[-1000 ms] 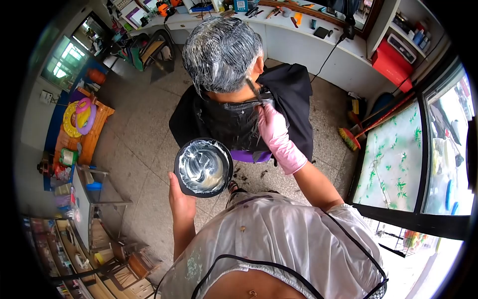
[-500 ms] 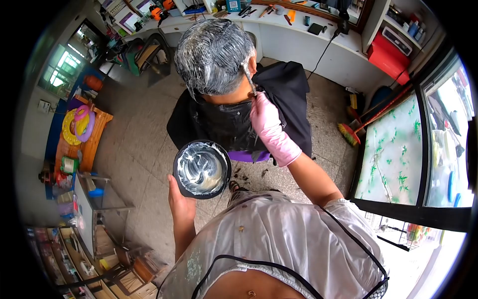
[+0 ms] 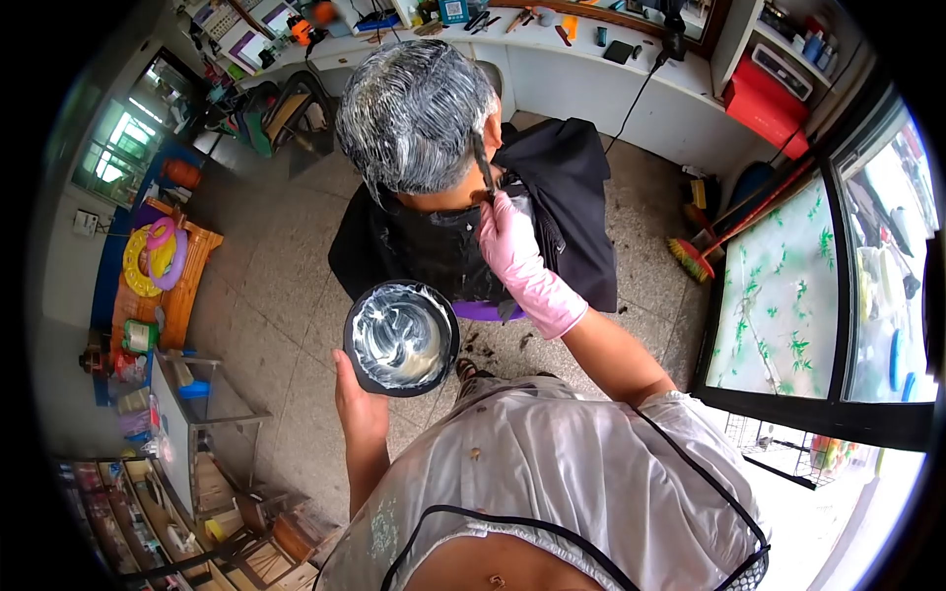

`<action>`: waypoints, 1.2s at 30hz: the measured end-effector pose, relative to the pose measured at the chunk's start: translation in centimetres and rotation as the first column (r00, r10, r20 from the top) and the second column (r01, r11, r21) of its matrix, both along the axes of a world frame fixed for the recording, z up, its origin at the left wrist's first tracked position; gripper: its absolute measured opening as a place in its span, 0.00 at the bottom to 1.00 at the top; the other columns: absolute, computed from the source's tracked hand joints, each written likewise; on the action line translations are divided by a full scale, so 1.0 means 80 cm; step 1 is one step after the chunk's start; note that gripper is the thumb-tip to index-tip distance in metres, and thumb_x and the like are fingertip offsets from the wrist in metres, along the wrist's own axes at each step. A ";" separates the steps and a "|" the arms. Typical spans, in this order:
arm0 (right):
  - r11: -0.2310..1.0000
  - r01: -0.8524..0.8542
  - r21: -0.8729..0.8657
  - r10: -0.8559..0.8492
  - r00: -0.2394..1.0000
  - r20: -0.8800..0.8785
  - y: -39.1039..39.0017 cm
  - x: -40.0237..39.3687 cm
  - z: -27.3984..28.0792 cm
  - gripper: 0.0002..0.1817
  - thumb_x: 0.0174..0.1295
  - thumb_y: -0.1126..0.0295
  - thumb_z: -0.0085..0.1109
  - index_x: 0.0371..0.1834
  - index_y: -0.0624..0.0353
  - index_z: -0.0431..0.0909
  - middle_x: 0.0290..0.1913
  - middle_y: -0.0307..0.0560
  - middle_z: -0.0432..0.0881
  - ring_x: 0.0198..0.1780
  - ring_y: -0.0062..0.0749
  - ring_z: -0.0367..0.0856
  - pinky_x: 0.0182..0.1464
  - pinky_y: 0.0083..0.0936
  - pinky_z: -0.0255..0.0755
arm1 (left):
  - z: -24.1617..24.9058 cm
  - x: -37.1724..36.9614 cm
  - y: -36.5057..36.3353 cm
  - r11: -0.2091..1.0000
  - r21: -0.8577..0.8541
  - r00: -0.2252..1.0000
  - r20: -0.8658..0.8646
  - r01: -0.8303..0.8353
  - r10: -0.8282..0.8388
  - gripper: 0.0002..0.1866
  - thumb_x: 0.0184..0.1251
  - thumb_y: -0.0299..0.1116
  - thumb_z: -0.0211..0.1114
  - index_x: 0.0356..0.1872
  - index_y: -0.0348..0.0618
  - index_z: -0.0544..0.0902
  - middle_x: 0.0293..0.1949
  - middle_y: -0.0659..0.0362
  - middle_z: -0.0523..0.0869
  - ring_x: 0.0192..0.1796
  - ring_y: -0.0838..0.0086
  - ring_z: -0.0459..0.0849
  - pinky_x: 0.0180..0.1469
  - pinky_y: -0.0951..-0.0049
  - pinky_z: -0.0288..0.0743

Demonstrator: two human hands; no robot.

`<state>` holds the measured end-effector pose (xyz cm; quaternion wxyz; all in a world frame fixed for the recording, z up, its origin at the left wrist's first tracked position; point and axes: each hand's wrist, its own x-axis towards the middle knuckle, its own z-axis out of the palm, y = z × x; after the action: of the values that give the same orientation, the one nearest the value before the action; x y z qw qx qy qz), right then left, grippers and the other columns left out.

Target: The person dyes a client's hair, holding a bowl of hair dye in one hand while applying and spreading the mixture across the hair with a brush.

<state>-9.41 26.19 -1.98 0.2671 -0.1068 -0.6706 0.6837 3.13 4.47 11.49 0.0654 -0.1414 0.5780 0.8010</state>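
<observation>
My left hand, bare, holds a black bowl by its lower left rim, with white cream smeared inside. In a pink glove, my right hand is closed around the handle of a dark brush. The brush lies against the hair behind the right ear of a seated person, and its tip is hard to make out. White cream coats that person's dark hair. A black cape covers the person's shoulders and back.
A white counter with tools runs behind the person. A broom leans at the right by a glass door. On the left are a wooden bench and a metal-framed stand. Hair clippings lie on the floor.
My right hand has moved slightly left with the brush, which now sits a little lower left behind the ear. The bowl stays nearly in place in my left hand.
</observation>
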 end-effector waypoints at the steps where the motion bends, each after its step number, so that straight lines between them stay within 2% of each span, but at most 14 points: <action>1: 0.994 0.023 0.107 -0.023 1.000 -0.003 -0.006 0.009 -0.006 0.13 0.69 0.68 0.39 0.42 0.65 0.73 0.26 0.31 0.70 0.26 0.09 0.63 0.27 0.06 0.60 | 0.001 0.000 0.000 1.000 0.007 1.000 0.006 -0.001 0.001 0.29 0.69 0.52 0.41 0.58 0.36 0.65 0.56 0.54 0.71 0.58 0.67 0.70 0.59 0.64 0.64; 6: 0.985 0.024 0.170 -0.025 1.000 0.004 0.002 0.035 0.038 0.12 0.68 0.70 0.39 0.40 0.65 0.73 0.28 0.32 0.71 0.27 0.13 0.66 0.29 0.09 0.63 | 0.002 -0.002 0.003 1.000 0.011 1.000 -0.012 -0.004 0.004 0.31 0.69 0.53 0.41 0.58 0.34 0.63 0.57 0.51 0.69 0.59 0.64 0.69 0.60 0.63 0.62; 9: 0.988 -0.014 -0.156 0.017 1.000 0.017 0.006 0.004 0.024 0.11 0.68 0.71 0.40 0.38 0.66 0.72 0.30 0.36 0.71 0.29 0.16 0.67 0.34 0.09 0.67 | 0.005 -0.002 0.003 1.000 -0.013 1.000 0.009 -0.009 0.009 0.31 0.69 0.53 0.41 0.58 0.34 0.63 0.57 0.51 0.69 0.59 0.64 0.69 0.60 0.63 0.62; 11: 0.989 0.093 0.118 -0.093 0.996 -0.003 -0.006 0.010 0.029 0.07 0.62 0.73 0.46 0.35 0.65 0.73 0.27 0.61 0.76 0.31 0.54 0.76 0.29 0.33 0.69 | 0.005 -0.002 0.004 1.000 -0.009 1.000 -0.012 0.000 0.000 0.30 0.69 0.53 0.41 0.58 0.34 0.63 0.57 0.51 0.69 0.58 0.64 0.69 0.59 0.63 0.63; 12: 0.970 0.029 0.241 -0.028 1.000 -0.007 -0.009 0.031 0.037 0.06 0.62 0.74 0.47 0.37 0.64 0.73 0.26 0.59 0.76 0.31 0.52 0.77 0.30 0.33 0.70 | 0.006 -0.002 0.005 1.000 -0.006 1.000 -0.014 -0.001 0.001 0.30 0.69 0.53 0.41 0.58 0.34 0.63 0.57 0.51 0.69 0.58 0.64 0.69 0.59 0.63 0.63; 14: 0.990 -0.142 0.015 0.143 0.988 -0.061 -0.019 0.048 0.025 0.06 0.62 0.74 0.47 0.39 0.63 0.72 0.27 0.57 0.77 0.32 0.50 0.78 0.32 0.32 0.71 | 0.008 -0.001 0.007 1.000 0.002 1.000 -0.031 0.006 -0.006 0.30 0.69 0.53 0.41 0.58 0.35 0.64 0.56 0.51 0.70 0.58 0.65 0.69 0.59 0.63 0.63; 15: 0.976 -0.122 0.182 0.108 0.990 0.088 -0.018 0.043 0.005 0.07 0.63 0.74 0.46 0.39 0.63 0.72 0.28 0.56 0.78 0.33 0.48 0.79 0.33 0.29 0.71 | 0.007 -0.001 0.006 1.000 0.002 0.999 -0.032 0.002 -0.002 0.30 0.69 0.53 0.41 0.58 0.35 0.64 0.56 0.51 0.70 0.58 0.65 0.69 0.59 0.63 0.63; 20: 0.990 -0.027 0.141 0.011 0.993 0.117 0.001 0.026 0.019 0.06 0.62 0.74 0.45 0.37 0.64 0.72 0.28 0.58 0.78 0.34 0.49 0.79 0.33 0.30 0.71 | 0.003 -0.003 -0.001 1.000 -0.015 1.000 -0.021 0.002 -0.002 0.30 0.69 0.53 0.41 0.58 0.34 0.64 0.56 0.51 0.70 0.58 0.65 0.69 0.59 0.63 0.63; 21: 0.997 -0.063 0.045 0.061 0.997 0.053 -0.010 0.019 0.000 0.09 0.65 0.71 0.42 0.37 0.63 0.73 0.24 0.44 0.72 0.27 0.31 0.70 0.27 0.20 0.65 | 0.004 -0.004 0.000 1.000 -0.014 1.000 -0.023 0.003 -0.004 0.30 0.69 0.53 0.41 0.58 0.34 0.64 0.56 0.51 0.70 0.58 0.65 0.69 0.59 0.63 0.63; 24: 0.996 -0.088 -0.021 0.087 0.995 -0.042 -0.032 0.020 -0.031 0.12 0.68 0.68 0.40 0.37 0.62 0.74 0.18 0.30 0.64 0.19 0.13 0.59 0.21 0.11 0.57 | 0.007 -0.003 0.002 1.000 -0.004 1.000 0.000 -0.030 0.030 0.30 0.69 0.53 0.41 0.57 0.34 0.64 0.56 0.51 0.70 0.58 0.65 0.70 0.58 0.63 0.64; 27: 0.970 -0.113 -0.215 0.128 0.990 0.058 -0.009 0.040 0.021 0.11 0.68 0.69 0.40 0.36 0.61 0.73 0.17 0.31 0.64 0.19 0.12 0.59 0.20 0.11 0.55 | 0.008 -0.004 -0.001 1.000 -0.008 1.000 -0.010 -0.008 0.008 0.31 0.69 0.53 0.41 0.58 0.34 0.64 0.56 0.51 0.70 0.58 0.66 0.70 0.58 0.63 0.64; 29: 0.962 -0.133 -0.238 0.151 0.987 0.061 -0.015 0.027 0.012 0.10 0.68 0.71 0.39 0.37 0.61 0.73 0.20 0.33 0.68 0.20 0.14 0.61 0.24 0.10 0.59 | 0.005 -0.004 -0.007 1.000 0.018 1.000 0.021 0.003 -0.003 0.28 0.69 0.52 0.41 0.57 0.37 0.67 0.55 0.56 0.73 0.57 0.69 0.71 0.58 0.66 0.64; 31: 0.964 -0.164 0.211 0.125 0.975 0.186 -0.023 0.041 0.019 0.08 0.63 0.73 0.44 0.34 0.65 0.73 0.27 0.59 0.78 0.32 0.50 0.78 0.33 0.31 0.71 | 0.004 -0.003 -0.006 1.000 0.024 1.000 0.012 0.006 -0.006 0.28 0.69 0.52 0.41 0.56 0.37 0.68 0.55 0.56 0.73 0.57 0.69 0.71 0.58 0.66 0.64; 36: 0.982 -0.115 0.149 0.103 0.991 0.082 -0.013 0.050 0.015 0.09 0.62 0.70 0.50 0.41 0.62 0.71 0.31 0.58 0.78 0.34 0.51 0.78 0.34 0.32 0.71 | 0.005 -0.003 -0.006 1.000 0.028 1.000 0.010 -0.007 0.007 0.28 0.69 0.53 0.41 0.56 0.37 0.68 0.55 0.56 0.73 0.56 0.69 0.71 0.58 0.66 0.64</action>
<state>-5.37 25.16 -0.74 0.2116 -0.0743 -0.7357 0.6391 2.86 4.01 11.88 0.0672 -0.1464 0.5658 0.8086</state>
